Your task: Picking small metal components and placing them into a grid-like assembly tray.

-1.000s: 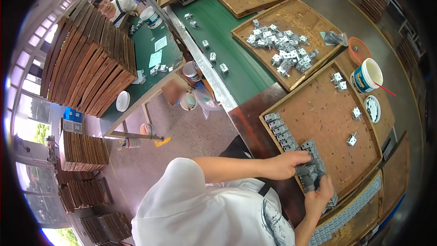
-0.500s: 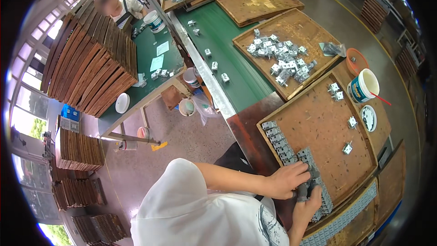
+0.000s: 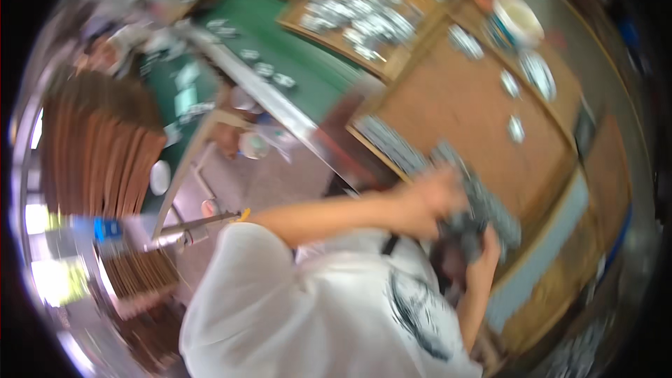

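Observation:
A shallow wooden tray lies in front of me, smeared by motion. Small grey metal parts stand packed in a block along its near side, and a shorter row runs by its left corner. My left hand reaches across from the left to the near end of these rows. Close beside it, my right hand is at the block's near edge, by a dark blurred patch. Finger shapes and anything held are too blurred to make out. Several loose metal parts lie toward the tray's far right side.
Beyond is another wooden tray with heaped metal parts. A green belt carries a few more. A white bucket and a round lid stand at right. Wooden trays are stacked at left, near another person.
The whole view has swung and blurred; trays and belt now appear higher and further left. Both hands stay by the packed metal parts, with the left hand's fingers now smeared.

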`<state>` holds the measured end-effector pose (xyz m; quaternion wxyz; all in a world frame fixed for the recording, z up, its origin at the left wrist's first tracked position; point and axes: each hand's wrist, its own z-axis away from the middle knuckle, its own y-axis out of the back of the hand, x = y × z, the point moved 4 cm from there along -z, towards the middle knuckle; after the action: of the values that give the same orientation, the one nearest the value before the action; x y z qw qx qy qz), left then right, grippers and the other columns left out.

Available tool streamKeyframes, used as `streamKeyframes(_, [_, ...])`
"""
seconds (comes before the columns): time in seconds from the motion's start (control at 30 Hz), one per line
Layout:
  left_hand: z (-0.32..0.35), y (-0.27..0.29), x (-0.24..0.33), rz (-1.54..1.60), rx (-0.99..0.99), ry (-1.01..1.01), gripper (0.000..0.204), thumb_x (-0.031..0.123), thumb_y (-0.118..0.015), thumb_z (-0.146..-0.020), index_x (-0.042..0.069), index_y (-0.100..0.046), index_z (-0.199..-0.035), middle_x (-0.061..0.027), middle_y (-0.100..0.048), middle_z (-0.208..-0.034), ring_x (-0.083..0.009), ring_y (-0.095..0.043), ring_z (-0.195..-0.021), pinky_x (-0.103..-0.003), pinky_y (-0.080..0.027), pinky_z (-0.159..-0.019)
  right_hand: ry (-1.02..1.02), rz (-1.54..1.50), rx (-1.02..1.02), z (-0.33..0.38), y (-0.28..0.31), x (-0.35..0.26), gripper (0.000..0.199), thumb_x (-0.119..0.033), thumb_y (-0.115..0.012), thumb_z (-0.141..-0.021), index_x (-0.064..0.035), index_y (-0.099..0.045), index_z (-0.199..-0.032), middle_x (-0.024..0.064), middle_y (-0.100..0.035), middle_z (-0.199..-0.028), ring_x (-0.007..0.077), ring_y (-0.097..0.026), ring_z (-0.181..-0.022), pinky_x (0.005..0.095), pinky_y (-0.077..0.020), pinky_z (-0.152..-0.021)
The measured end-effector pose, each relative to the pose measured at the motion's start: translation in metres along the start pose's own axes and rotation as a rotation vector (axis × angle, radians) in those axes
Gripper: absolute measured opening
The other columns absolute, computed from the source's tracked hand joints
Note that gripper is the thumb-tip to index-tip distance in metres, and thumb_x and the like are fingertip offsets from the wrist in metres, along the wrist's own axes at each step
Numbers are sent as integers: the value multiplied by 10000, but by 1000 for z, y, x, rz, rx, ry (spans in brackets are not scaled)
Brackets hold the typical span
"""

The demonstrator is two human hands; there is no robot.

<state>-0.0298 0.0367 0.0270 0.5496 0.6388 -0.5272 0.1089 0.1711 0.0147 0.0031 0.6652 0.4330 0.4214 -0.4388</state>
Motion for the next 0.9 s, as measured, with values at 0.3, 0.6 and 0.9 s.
streamKeyframes(0.3, [-24,72,-167,235,37,637,499,-56,-571,-743,6,-588,-1238,-41,-642,-1010,-101,-579,-907,-234,-472,-789,9,-88,981,91,215,89,262,-155,-640,-927,33,-654,-1108,56,-676,-915,125,-620,-772,263,-475,-622])
streamKeyframes(0.6, [-31,16,-171,565,-369,911,510,-82,-447,-777,-33,-563,-1271,-92,-636,-1174,-190,-584,-1127,-324,-471,-970,-410,334,1055,160,268,152,335,-178,-588,-855,2,-657,-1130,95,-698,-945,184,-632,-828,300,-496,-731])
streamKeyframes(0.9, [-38,14,-157,240,-457,563,685,82,-523,-734,43,-441,-1413,-183,-550,-1270,-295,-523,-1171,-384,-427,-976,-432,514,968,139,267,175,399,-329,-600,-889,-76,-640,-1195,25,-617,-758,126,-530,-606,290,-432,-542])
